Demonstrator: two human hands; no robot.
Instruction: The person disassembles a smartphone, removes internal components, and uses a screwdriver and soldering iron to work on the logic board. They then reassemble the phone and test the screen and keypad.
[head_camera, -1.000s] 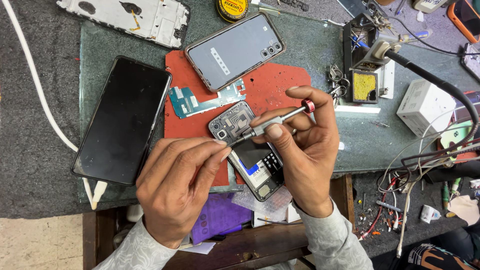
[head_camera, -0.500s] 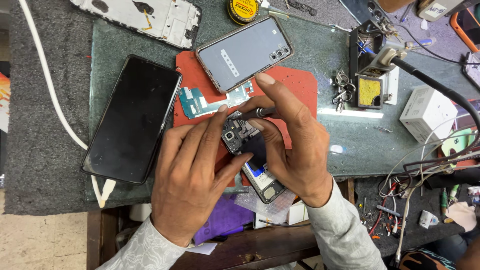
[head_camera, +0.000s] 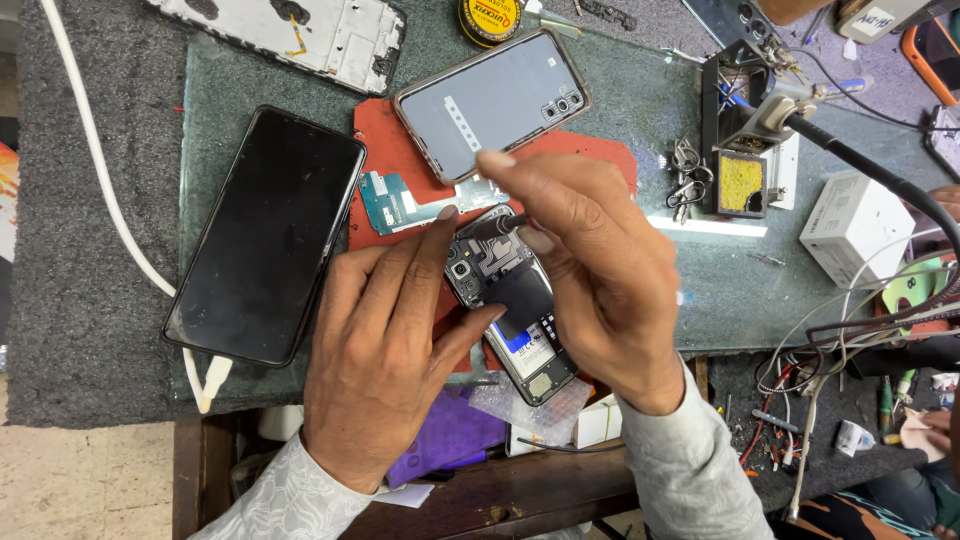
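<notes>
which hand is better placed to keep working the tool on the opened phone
Right. The right hand already pinches the tool, tip on the opened phone. The left hand is braced along the phone's edge.

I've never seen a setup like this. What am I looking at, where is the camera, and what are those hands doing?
There is no machine here: a person works with two bare hands, and the single camera sits on that person's head, looking down at a green work surface. The left hand steadies an opened phone with its back off, so its inner parts show. The right hand pinches a thin dark tool whose tip rests on the phone's upper part. The phone lies on a red mat. Nearby lie a black phone, screen up, a phone in a clear case, a small blue-green circuit board and a white box.
</notes>
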